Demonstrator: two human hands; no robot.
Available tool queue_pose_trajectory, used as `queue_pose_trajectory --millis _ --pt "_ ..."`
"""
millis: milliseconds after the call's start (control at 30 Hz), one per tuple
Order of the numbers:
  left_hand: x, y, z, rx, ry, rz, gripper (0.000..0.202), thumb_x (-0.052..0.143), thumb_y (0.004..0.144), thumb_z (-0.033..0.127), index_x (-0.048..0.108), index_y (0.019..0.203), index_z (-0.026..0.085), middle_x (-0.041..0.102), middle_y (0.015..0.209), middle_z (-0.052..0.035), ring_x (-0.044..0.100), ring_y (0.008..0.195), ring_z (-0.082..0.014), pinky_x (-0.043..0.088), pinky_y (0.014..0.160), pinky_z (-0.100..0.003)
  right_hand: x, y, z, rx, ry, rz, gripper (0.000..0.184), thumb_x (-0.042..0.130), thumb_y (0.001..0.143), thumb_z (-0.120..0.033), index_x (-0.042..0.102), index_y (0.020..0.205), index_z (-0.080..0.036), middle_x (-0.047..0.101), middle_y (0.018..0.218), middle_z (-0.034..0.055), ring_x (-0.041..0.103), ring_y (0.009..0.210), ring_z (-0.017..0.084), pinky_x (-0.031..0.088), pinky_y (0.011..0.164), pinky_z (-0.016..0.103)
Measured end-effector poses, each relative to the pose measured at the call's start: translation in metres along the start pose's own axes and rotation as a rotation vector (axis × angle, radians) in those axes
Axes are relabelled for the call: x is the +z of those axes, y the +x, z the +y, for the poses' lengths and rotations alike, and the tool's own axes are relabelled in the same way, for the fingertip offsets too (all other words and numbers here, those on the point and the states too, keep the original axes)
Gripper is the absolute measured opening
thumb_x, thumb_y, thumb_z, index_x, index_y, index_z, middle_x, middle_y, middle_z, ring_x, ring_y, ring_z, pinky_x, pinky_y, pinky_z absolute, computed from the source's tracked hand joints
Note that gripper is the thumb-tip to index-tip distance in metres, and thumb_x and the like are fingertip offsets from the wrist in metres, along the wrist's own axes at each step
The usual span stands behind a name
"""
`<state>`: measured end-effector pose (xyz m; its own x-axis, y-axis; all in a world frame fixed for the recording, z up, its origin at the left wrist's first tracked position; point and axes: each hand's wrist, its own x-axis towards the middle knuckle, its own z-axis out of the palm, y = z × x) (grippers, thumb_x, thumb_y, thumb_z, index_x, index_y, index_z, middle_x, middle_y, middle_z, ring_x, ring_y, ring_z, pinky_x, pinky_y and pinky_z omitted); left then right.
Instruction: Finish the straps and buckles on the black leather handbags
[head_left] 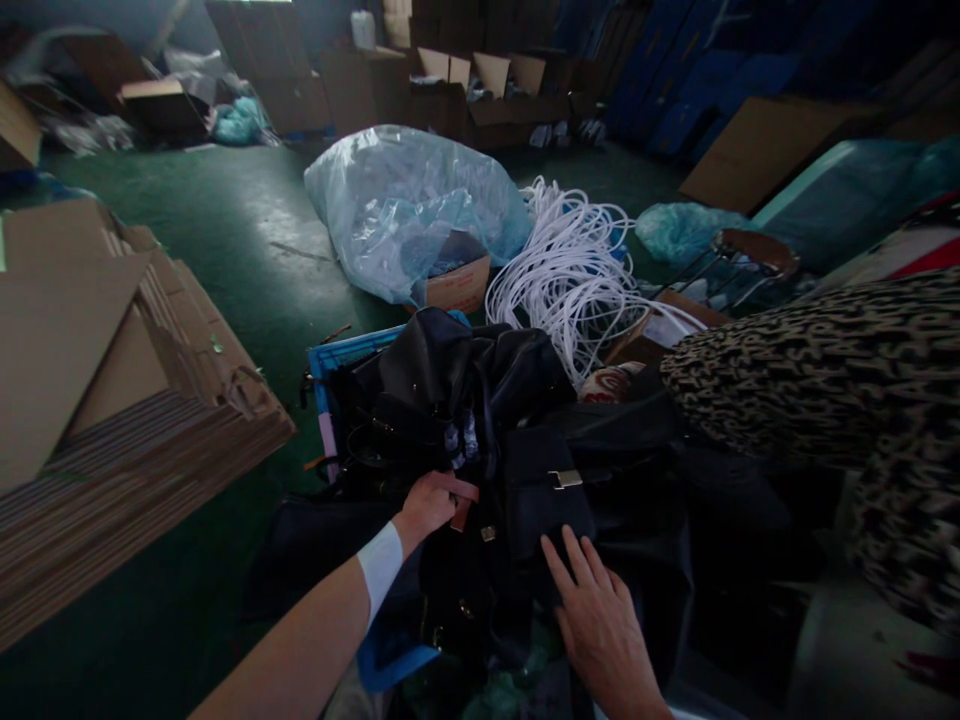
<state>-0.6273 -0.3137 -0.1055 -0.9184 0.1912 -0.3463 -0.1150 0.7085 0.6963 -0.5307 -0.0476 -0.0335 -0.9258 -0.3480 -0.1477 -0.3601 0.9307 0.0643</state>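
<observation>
My left hand [429, 508], with a pale band round the wrist, is closed on a pinkish-brown strip [465, 490] that bends downward; its exact kind is not clear. Below and around it lies a heap of black bags [435, 370] in a blue crate [327, 385]. Fingers spread, my right hand [600, 610] rests on the lower edge of a black bag [536, 470] with a flap and a gold-coloured metal clasp [565, 479]. More dark bag material surrounds both hands, and its outlines are hard to make out.
Flattened cardboard [150, 400] is stacked at left. Beyond the crate are a large filled plastic bag [405, 200], a small carton [459, 287] and a tangle of white cord [562, 260]. A person's patterned sleeve [817, 360] reaches in from the right. Open cartons [510, 105] stand further back.
</observation>
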Motion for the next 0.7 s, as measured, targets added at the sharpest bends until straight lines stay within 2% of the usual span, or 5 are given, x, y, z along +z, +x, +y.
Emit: queue_pose_trajectory --millis 233,467,567,633,700 --pt "-0.005 -0.005 0.008 -0.098 0.188 -0.015 0.030 0.059 0.092 0.031 0.059 0.120 0.021 0.054 0.133 -0.0098 0.053 0.119 -0.0261 0.044 0.103 -0.051 0.014 -0.002 0.003 -0.036 0.071 0.108 0.066 0.051 0.073 -0.005 0.051 0.139 -0.016 0.043 0.149 0.0186 0.043 0.132 0.040 0.048 0.095 0.051" --pt "-0.007 0.030 0.001 -0.203 0.103 -0.119 0.029 0.060 0.092 0.034 0.060 0.115 0.017 0.062 0.116 -0.0081 0.063 0.099 -0.0219 0.055 0.085 -0.042 0.013 -0.003 -0.002 -0.081 0.156 0.395 0.049 0.048 0.080 -0.011 0.056 0.128 -0.011 0.052 0.139 0.0226 0.050 0.126 0.042 0.052 0.091 0.055" --pt "-0.005 0.032 -0.005 -0.214 0.051 -0.086 0.032 0.059 0.092 0.035 0.058 0.118 0.017 0.061 0.119 -0.0087 0.063 0.100 -0.0224 0.055 0.085 -0.042 0.017 -0.009 -0.022 -0.125 0.333 0.492 0.039 0.043 0.088 -0.011 0.059 0.124 -0.014 0.058 0.133 0.0188 0.054 0.124 0.032 0.052 0.096 0.047" --pt "-0.001 0.030 -0.006 -0.213 0.033 -0.062 0.031 0.059 0.092 0.035 0.059 0.118 0.017 0.060 0.121 -0.0087 0.062 0.102 -0.0228 0.055 0.087 -0.043 0.020 -0.009 -0.047 -0.165 0.528 0.450 0.041 0.039 0.090 -0.009 0.059 0.124 -0.018 0.065 0.126 0.0131 0.060 0.118 0.024 0.054 0.094 0.037" --pt "0.001 0.027 -0.005 -0.214 0.024 -0.046 0.031 0.059 0.092 0.035 0.059 0.118 0.018 0.061 0.120 -0.0086 0.062 0.103 -0.0230 0.054 0.088 -0.043 0.021 -0.003 -0.075 -0.092 0.747 0.342 0.040 0.038 0.091 -0.013 0.060 0.124 -0.017 0.067 0.123 0.0116 0.063 0.114 0.022 0.055 0.094 0.033"
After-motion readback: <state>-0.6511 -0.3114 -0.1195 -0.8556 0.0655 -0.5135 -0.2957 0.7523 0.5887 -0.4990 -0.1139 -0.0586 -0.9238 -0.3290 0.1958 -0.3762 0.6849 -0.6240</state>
